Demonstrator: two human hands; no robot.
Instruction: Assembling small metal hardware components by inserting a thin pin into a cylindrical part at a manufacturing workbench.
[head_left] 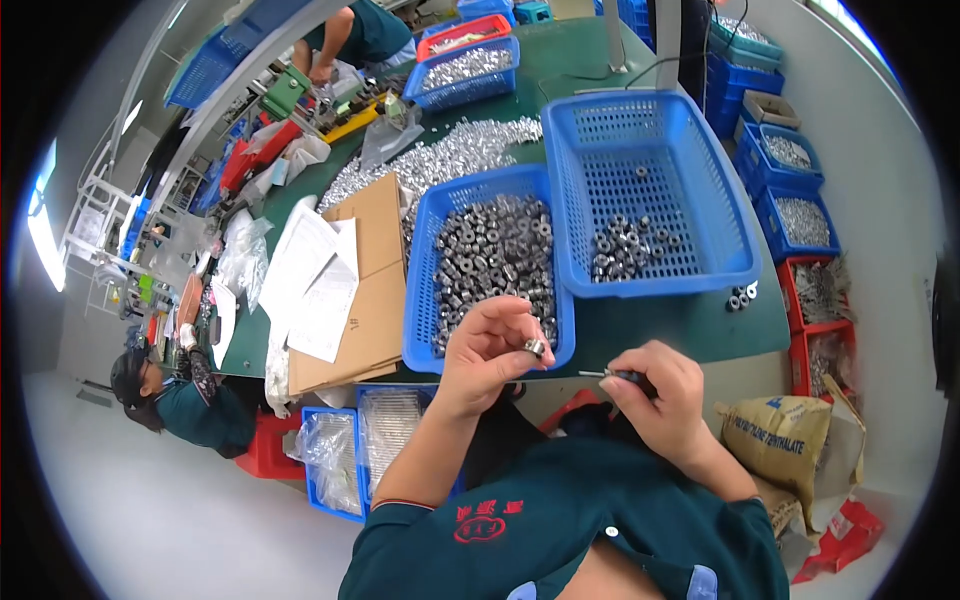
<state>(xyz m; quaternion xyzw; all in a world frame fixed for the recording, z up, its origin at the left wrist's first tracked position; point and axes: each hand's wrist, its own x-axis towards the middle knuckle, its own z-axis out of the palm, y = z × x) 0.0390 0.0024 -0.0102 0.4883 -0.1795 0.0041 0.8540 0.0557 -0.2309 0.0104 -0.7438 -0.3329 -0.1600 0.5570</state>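
My left hand pinches a small metal ring-shaped part between thumb and fingertips, above the near edge of a blue basket. That basket is filled with many similar dark and silver metal parts. Closed around the dark handle of a small tool, my right hand is just to the right. The tool's thin metal shaft points left toward the ring part, with a gap between them. Its tip is too small to make out. A larger blue basket behind holds fewer such parts, gathered at its near left.
Cardboard and paper sheets lie left of the baskets. Shiny small parts are heaped on the green table behind. A few parts sit at the right. Stacked bins and a sack stand rightward; co-workers are at left and far.
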